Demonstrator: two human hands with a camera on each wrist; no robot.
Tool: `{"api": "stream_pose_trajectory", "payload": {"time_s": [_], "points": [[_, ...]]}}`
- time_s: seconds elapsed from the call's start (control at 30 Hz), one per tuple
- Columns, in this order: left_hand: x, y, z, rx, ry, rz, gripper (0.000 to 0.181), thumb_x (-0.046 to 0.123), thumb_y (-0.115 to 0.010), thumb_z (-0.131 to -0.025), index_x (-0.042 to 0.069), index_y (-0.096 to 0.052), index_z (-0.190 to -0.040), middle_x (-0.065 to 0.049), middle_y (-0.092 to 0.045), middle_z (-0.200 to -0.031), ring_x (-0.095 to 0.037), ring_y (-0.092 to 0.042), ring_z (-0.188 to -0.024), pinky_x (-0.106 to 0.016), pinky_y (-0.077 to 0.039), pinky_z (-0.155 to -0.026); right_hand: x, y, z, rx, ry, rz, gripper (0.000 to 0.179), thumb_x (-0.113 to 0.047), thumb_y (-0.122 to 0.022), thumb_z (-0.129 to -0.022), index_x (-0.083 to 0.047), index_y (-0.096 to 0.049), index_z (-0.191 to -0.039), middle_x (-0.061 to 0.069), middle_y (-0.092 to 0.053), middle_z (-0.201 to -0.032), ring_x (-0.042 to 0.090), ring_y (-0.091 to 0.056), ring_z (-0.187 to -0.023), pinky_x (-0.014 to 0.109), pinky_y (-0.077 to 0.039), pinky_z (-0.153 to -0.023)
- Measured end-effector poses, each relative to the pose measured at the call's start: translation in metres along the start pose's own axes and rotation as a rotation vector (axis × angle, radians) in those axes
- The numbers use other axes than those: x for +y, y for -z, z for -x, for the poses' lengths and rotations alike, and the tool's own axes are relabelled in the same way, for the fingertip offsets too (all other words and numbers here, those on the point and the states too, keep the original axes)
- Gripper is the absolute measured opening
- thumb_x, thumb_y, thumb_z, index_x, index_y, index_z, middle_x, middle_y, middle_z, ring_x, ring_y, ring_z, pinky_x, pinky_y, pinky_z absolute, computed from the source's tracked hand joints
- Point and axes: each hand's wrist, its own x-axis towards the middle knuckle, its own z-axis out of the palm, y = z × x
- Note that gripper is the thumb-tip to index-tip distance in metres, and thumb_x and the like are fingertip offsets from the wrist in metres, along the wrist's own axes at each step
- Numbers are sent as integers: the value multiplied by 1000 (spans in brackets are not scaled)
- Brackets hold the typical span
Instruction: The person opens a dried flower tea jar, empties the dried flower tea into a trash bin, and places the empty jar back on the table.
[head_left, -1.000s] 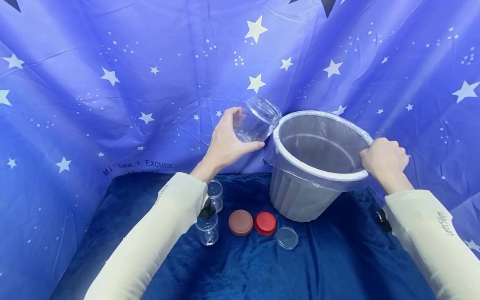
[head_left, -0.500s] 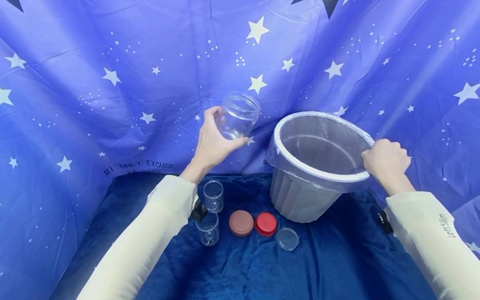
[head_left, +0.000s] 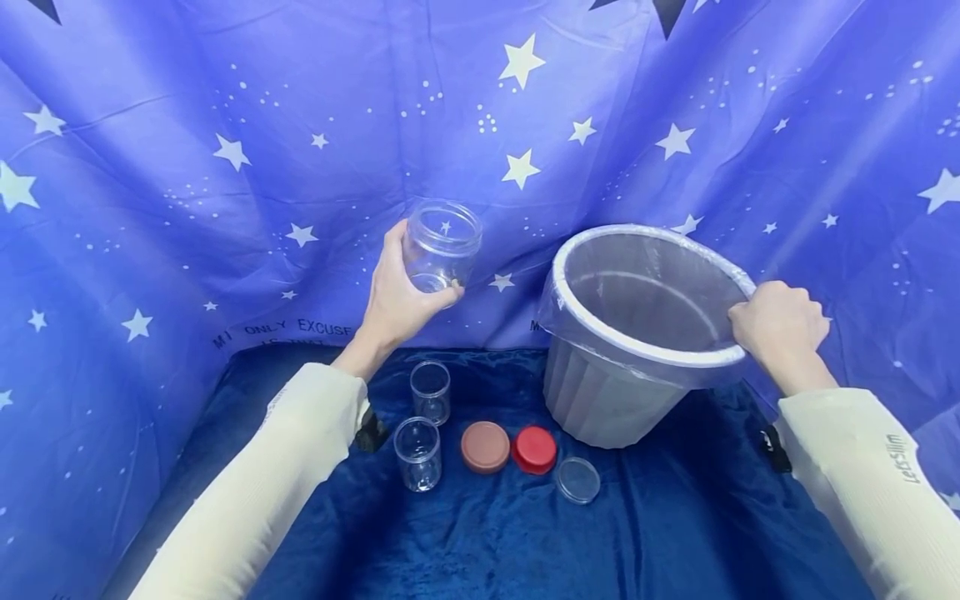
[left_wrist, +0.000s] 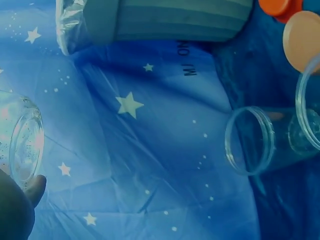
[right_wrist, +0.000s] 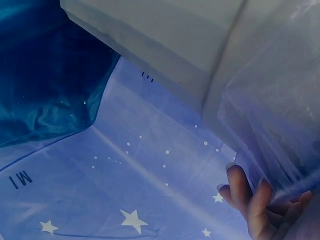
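Observation:
My left hand point(head_left: 401, 292) holds a clear, lidless jar point(head_left: 444, 246) upright above the cloth, thumb and fingers round its sides. In the left wrist view the base of that jar point(left_wrist: 27, 145) shows at the left edge. My right hand point(head_left: 780, 329) grips the right rim of a grey trash can point(head_left: 600, 392), which leans toward me. A clear plastic bag point(head_left: 637, 358) lines the can and folds over its white rim. From the right wrist camera, curled fingers point(right_wrist: 242, 190) show beside the bag's hanging edge.
Two clear open jars, a rear jar point(head_left: 430, 392) and a front jar point(head_left: 417, 454), stand on the blue cloth point(head_left: 495, 542). Right of them lie a brown lid point(head_left: 484, 447), a red lid point(head_left: 534, 448) and a clear lid point(head_left: 577, 480). A starry curtain point(head_left: 337, 192) hangs behind.
The left hand has drawn the jar leftward, away from the can's rim, and turned it from tilted to upright. The right hand keeps its grip on the can.

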Motion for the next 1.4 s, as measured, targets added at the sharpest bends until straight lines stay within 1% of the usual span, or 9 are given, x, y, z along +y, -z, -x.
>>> {"api": "stream_pose_trajectory", "payload": {"time_s": [0.1, 0.27, 0.47, 0.63, 0.8, 1.03, 1.23, 1.4], "points": [[-6, 4, 3, 20, 9, -4, 98, 24, -87, -62, 14, -36, -145, -7, -53, -137, -23, -51, -124, -43, -41, -107, 1, 0, 0, 1, -2, 0, 46, -25, -44, -86, 18, -55, -99, 46, -52, -107, 63, -52, -96, 60, -44, -70], [-15, 12, 8, 44, 54, 10, 100, 27, -90, -63, 12, -34, -144, -9, -51, -139, -23, -51, -126, -43, -41, -108, 1, -1, -1, 3, 3, -3, 45, -24, -44, -86, 18, -55, -99, 46, -52, -107, 63, -52, -96, 59, -44, -70], [-25, 20, 13, 61, 95, -5, 99, 31, -89, -65, 10, -33, -143, -12, -52, -138, -25, -51, -125, -44, -40, -108, 2, -1, -1, 10, 2, 0, 47, -25, -46, -86, 19, -55, -100, 47, -52, -108, 64, -52, -97, 60, -44, -70], [-34, 28, 18, 60, 117, -10, 97, 29, -88, -66, 9, -32, -143, -13, -53, -136, -26, -52, -123, -45, -41, -107, 2, 0, -2, 8, -1, 4, 47, -25, -45, -86, 18, -55, -100, 46, -52, -107, 63, -52, -97, 59, -44, -70], [-45, 33, 22, 78, 135, -25, 97, 26, -88, -67, 8, -30, -143, -15, -52, -134, -27, -52, -120, -45, -41, -106, 1, -1, -1, 5, 3, 1, 47, -25, -45, -87, 19, -55, -101, 47, -52, -108, 63, -53, -96, 60, -44, -69], [-58, 37, 33, 67, 187, -42, 97, 23, -86, -67, 9, -28, -144, -16, -50, -136, -30, -51, -124, -48, -40, -107, 0, -1, -2, 17, 3, 3, 48, -26, -46, -86, 19, -55, -101, 47, -53, -107, 63, -53, -96, 59, -44, -69], [-68, 41, 39, 63, 197, -67, 96, 23, -86, -67, 9, -29, -143, -17, -51, -135, -30, -51, -125, -49, -39, -109, 0, -1, -2, 11, -7, 2, 48, -26, -45, -87, 19, -54, -102, 46, -52, -108, 63, -52, -98, 60, -44, -71], [-76, 45, 47, 55, 217, -58, 96, 21, -86, -68, 7, -28, -143, -18, -50, -135, -31, -50, -124, -49, -38, -108, 1, -1, -2, 10, -11, 2, 49, -26, -45, -87, 20, -54, -104, 48, -51, -110, 64, -51, -100, 62, -44, -73]]}}
